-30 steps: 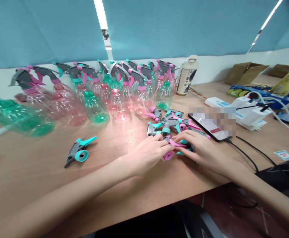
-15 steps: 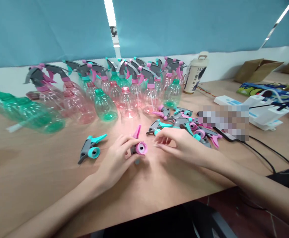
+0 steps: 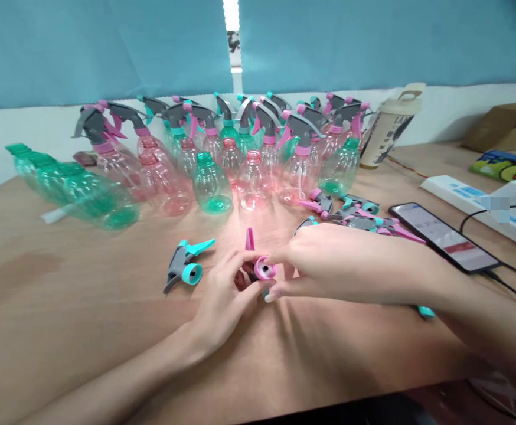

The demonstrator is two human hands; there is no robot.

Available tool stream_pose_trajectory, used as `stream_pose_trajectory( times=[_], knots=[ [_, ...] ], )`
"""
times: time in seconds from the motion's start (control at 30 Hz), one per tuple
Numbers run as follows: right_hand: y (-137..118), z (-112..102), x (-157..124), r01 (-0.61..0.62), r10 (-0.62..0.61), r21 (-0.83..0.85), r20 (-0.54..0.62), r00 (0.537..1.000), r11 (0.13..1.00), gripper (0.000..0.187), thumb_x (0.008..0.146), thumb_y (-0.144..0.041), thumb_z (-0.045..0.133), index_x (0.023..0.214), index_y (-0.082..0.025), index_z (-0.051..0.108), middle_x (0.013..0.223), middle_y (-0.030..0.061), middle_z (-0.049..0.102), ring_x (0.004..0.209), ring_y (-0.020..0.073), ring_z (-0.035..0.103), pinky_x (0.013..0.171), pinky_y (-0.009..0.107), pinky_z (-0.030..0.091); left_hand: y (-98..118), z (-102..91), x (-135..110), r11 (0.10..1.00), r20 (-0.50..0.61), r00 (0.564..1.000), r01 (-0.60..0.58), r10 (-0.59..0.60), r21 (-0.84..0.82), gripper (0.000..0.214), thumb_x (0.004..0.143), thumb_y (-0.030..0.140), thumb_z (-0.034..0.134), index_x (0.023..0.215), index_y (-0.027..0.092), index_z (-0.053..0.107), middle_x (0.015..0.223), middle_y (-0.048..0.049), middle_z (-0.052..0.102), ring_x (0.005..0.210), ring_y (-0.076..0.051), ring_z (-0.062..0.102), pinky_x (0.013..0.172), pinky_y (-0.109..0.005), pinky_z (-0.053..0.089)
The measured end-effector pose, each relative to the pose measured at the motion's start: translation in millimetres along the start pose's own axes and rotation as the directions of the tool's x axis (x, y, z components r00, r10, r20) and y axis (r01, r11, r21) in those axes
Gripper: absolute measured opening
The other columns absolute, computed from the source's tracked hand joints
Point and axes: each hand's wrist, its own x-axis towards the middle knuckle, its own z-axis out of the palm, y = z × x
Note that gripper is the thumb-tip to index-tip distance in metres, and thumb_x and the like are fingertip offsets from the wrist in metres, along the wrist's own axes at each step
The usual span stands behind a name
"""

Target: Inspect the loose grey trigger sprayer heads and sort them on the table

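Observation:
My left hand (image 3: 228,289) holds a pink-and-grey trigger spray head (image 3: 265,268) just above the table, its round collar opening facing me and its pink trigger sticking up. My right hand (image 3: 302,265) has its index finger and thumb curled at the right side of that collar, touching it. To the left a turquoise-and-grey spray head (image 3: 191,273) lies on the tabletop. Behind my right hand lies a pile of loose spray heads (image 3: 358,206), partly hidden by the hand and forearm.
Green and pink bottles, such as a green bottle (image 3: 212,183), stand along the back, many with spray heads fitted. Tilted green bottles (image 3: 76,189) are at left. A tumbler (image 3: 388,130), a phone (image 3: 444,233) with cables and a white power strip (image 3: 470,200) occupy the right.
My right hand has come left from beside the pile to the pink collar. The left hand keeps its hold. The view has turned, so the scene sits further right.

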Motion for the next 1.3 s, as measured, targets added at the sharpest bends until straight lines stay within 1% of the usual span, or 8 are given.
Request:
stream_pose_trajectory(
  times=[0.13, 0.23, 0.33, 0.5, 0.63, 0.8, 1.0, 1.3],
  knots=[
    [5, -1, 9, -0.010, 0.004, 0.056, 0.104, 0.995, 0.998, 0.037, 0.088, -0.045, 0.053, 0.066, -0.017, 0.064, 0.050, -0.0030, 0.049, 0.042, 0.0078, 0.036, 0.040, 0.023, 0.021, -3, -2.3, -2, 1.000, -0.020, 1.000, 0.022, -0.022, -0.014, 0.017, 0.080, 0.015, 0.062, 0.096, 0.021, 0.062, 0.085, 0.0010, 0.055, 0.067, -0.011, 0.051, 0.058, -0.023, 0.041],
    [13, -2, 15, -0.029, 0.000, 0.152, 0.186, 0.983, 0.988, 0.035, 0.087, -0.047, 0.053, 0.076, -0.017, 0.067, 0.054, -0.0024, 0.055, 0.044, 0.0084, 0.042, 0.042, 0.023, 0.024, -5, -3.3, -1, 0.998, -0.031, 0.998, 0.048, -0.049, -0.038, 0.017, 0.082, 0.017, 0.062, 0.098, 0.021, 0.062, 0.086, 0.0004, 0.054, 0.071, -0.012, 0.052, 0.061, -0.023, 0.042],
    [22, -1, 19, 0.004, -0.052, 0.242, 0.194, 0.980, 0.970, 0.033, 0.088, -0.047, 0.051, 0.093, -0.020, 0.069, 0.064, -0.0017, 0.062, 0.051, 0.0098, 0.048, 0.046, 0.023, 0.029, -6, -4.0, -1, 0.996, -0.027, 0.997, 0.069, -0.070, -0.050, 0.018, 0.083, 0.018, 0.063, 0.100, 0.023, 0.062, 0.085, 0.0012, 0.052, 0.069, -0.011, 0.051, 0.060, -0.023, 0.042],
    [34, 2, 22, 0.037, -0.113, 0.359, 0.190, 0.975, 0.932, 0.033, 0.089, -0.047, 0.052, 0.100, -0.022, 0.069, 0.070, -0.0021, 0.062, 0.058, 0.0104, 0.052, 0.050, 0.022, 0.032, -9, -4.1, 0, 0.993, 0.002, 0.997, 0.073, -0.073, -0.089, 0.021, 0.081, 0.014, 0.062, 0.101, 0.022, 0.062, 0.086, 0.0009, 0.051, 0.069, -0.011, 0.050, 0.059, -0.022, 0.041],
    [39, 3, 24, -0.004, -0.102, 0.420, 0.230, 0.968, 0.907, 0.034, 0.089, -0.046, 0.051, 0.109, -0.024, 0.068, 0.067, -0.0026, 0.059, 0.060, 0.0109, 0.051, 0.051, 0.022, 0.033, -10, -3.8, 1, 0.990, 0.007, 0.997, 0.072, -0.071, -0.120, 0.024, 0.081, 0.012, 0.062, 0.103, 0.023, 0.062, 0.087, 0.0005, 0.050, 0.068, -0.011, 0.048, 0.059, -0.023, 0.042],
    [51, 4, 29, -0.022, -0.135, 0.532, 0.254, 0.958, 0.847, 0.040, 0.088, -0.048, 0.051, 0.117, -0.024, 0.066, 0.077, 0.0007, 0.065, 0.064, 0.0121, 0.052, 0.053, 0.022, 0.036, -13, -4.0, 0, 0.981, 0.041, 0.994, 0.106, -0.100, -0.162, 0.025, 0.081, 0.017, 0.064, 0.105, 0.024, 0.062, 0.089, 0.0005, 0.049, 0.069, -0.011, 0.047, 0.060, -0.023, 0.043],
    [65, 8, 33, -0.014, -0.151, 0.541, 0.259, 0.954, 0.841, 0.042, 0.085, -0.052, 0.053, 0.117, -0.028, 0.066, 0.077, -0.0005, 0.065, 0.064, 0.0116, 0.051, 0.055, 0.022, 0.038, -16, -3.7, 0, 0.974, 0.051, 0.993, 0.113, -0.105, -0.195, 0.024, 0.083, 0.020, 0.064, 0.106, 0.024, 0.061, 0.088, -0.0001, 0.047, 0.071, -0.012, 0.048, 0.062, -0.025, 0.046],
    [62, 12, 32, 0.032, -0.189, 0.524, 0.249, 0.950, 0.851, 0.037, 0.087, -0.048, 0.053, 0.112, -0.027, 0.069, 0.073, -0.0018, 0.061, 0.059, 0.0087, 0.045, 0.056, 0.021, 0.036, -18, -4.6, 0, 0.985, 0.047, 0.996, 0.080, -0.074, -0.152, 0.024, 0.084, 0.023, 0.063, 0.107, 0.023, 0.060, 0.090, -0.0006, 0.048, 0.074, -0.013, 0.050, 0.063, -0.025, 0.044]
  ],
)
